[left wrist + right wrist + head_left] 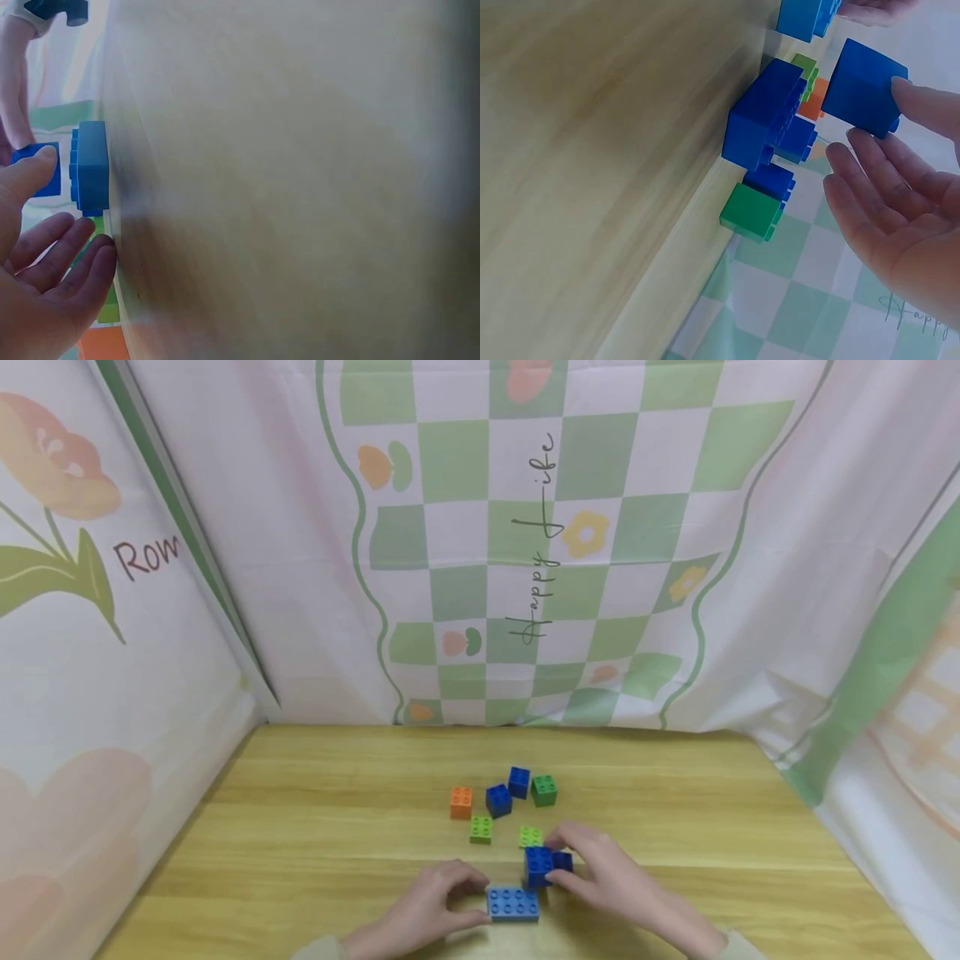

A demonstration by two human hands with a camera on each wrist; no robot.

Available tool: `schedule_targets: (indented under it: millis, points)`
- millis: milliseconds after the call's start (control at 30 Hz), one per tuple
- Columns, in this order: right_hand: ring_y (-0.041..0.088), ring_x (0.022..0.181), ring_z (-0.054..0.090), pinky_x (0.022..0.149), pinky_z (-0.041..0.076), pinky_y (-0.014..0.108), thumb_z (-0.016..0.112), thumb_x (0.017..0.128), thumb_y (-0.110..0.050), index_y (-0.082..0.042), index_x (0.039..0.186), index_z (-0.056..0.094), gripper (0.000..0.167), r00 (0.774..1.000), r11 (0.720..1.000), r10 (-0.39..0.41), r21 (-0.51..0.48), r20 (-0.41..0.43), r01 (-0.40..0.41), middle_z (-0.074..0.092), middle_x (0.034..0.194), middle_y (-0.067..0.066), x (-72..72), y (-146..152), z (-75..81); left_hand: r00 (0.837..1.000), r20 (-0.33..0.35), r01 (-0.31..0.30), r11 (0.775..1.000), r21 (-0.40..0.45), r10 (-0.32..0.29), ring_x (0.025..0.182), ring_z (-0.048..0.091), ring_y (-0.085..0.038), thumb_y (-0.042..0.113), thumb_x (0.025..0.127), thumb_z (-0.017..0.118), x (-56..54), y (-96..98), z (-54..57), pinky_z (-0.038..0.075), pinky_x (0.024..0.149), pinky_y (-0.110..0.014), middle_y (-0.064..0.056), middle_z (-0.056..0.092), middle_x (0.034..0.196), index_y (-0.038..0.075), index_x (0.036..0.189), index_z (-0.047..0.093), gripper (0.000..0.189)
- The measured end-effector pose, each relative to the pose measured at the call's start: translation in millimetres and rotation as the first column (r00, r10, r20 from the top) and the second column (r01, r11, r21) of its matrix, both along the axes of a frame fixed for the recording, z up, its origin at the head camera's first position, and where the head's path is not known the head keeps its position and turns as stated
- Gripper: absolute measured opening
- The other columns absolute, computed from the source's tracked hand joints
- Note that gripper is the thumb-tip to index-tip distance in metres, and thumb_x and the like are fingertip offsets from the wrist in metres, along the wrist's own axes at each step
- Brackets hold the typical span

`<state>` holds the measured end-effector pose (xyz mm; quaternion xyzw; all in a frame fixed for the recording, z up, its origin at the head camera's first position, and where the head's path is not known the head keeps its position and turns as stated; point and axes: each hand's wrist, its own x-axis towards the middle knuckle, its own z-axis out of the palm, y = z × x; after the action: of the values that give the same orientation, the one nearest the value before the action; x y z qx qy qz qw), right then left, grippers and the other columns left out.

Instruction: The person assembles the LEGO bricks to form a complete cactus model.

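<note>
My right hand (611,868) pinches a dark blue square toy building block (862,86) between thumb and fingers, raised above the table. Underneath it a longer dark blue block (761,116) sits on the wood, mostly hidden in the head view. A light blue eight-stud block (513,903) lies studs up in front of me. At its left end is my left hand (431,902), thumb and fingers spread loosely either side of the near and far corners. In the left wrist view a gap shows between those fingers and the light blue block (91,166).
Farther back stand an orange block (461,803), two dark blue blocks (498,800) and a green block (544,790). Two lime blocks (481,829) are closer. A printed cloth (525,568) hangs at the table's back edge, with more cloth at both sides.
</note>
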<state>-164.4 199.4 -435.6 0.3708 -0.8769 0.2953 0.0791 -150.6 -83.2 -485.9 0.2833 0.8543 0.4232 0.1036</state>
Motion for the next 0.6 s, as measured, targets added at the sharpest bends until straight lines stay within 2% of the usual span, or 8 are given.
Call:
schedule_targets:
  millis: [167,400,600]
  points:
    - [0.014,0.094,0.069,0.08,0.062,0.032,0.075,0.086,-0.018,-0.013,0.107,0.063,0.025,1.0,1.0,-0.009,0.004,0.009,0.009,0.071,0.103,-0.002,6.9,7.1,-0.6,1.0,0.022,-0.002,1.0,-0.013,0.003,0.099,0.061,0.003,0.041,0.084,0.075,-0.5,0.3,-0.8,0.053,0.088,-0.016,0.006,0.07,0.113,0.016,0.117,0.067,0.042]
    - [0.013,0.092,0.069,0.079,0.061,0.031,0.076,0.085,-0.02,-0.013,0.106,0.064,0.026,0.998,1.0,-0.028,0.004,-0.048,0.028,0.071,0.102,-0.003,16.6,15.2,-8.2,0.999,0.035,0.006,1.0,-0.017,-0.006,0.1,0.061,0.003,0.039,0.084,0.076,-2.0,1.2,-1.1,0.054,0.088,-0.017,0.009,0.07,0.114,0.018,0.117,0.067,0.04]
    - [0.008,0.093,0.068,0.078,0.061,0.03,0.075,0.087,-0.024,-0.017,0.107,0.064,0.023,0.998,0.998,-0.055,0.021,0.001,0.055,0.071,0.101,-0.007,22.8,20.1,-9.6,0.999,0.038,0.003,1.0,-0.013,-0.003,0.099,0.061,0.004,0.038,0.084,0.076,-2.4,1.9,-0.9,0.054,0.087,-0.016,0.009,0.07,0.113,0.017,0.117,0.067,0.04]
